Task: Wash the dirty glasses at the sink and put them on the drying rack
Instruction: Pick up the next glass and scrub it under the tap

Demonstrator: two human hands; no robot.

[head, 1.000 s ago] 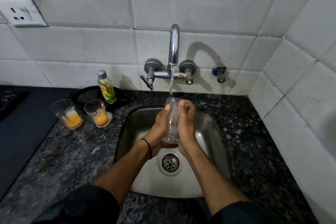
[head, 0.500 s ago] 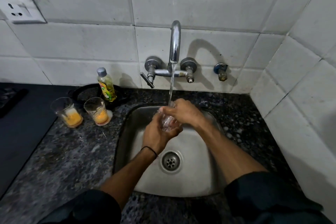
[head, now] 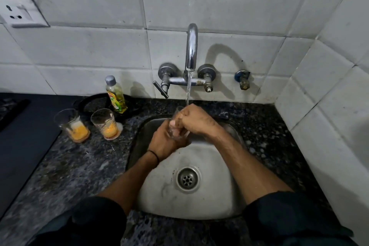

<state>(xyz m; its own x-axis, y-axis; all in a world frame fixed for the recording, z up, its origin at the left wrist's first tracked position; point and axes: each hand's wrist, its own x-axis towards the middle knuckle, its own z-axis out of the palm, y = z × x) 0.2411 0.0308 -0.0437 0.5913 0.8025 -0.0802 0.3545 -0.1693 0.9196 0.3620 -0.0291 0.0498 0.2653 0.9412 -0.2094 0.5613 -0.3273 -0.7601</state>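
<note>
Your left hand (head: 165, 143) gripped the glass (head: 173, 129) over the sink (head: 219, 195), under the tap's stream (head: 188, 90); your right hand (head: 196, 121) curled its fingers into the mouth. Rotating the glass against those fingers would best scrub every wall.

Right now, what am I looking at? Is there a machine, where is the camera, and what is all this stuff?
No machine here: these are a person's bare arms, filmed by one camera worn on the head, looking down. The left hand and the right hand both grip a clear glass under the running tap, above the steel sink. On the dark stone counter, left of the sink, stand the left dirty glass and the right dirty glass, each with orange dregs, and a bottle behind them. No drying rack shows.
</note>
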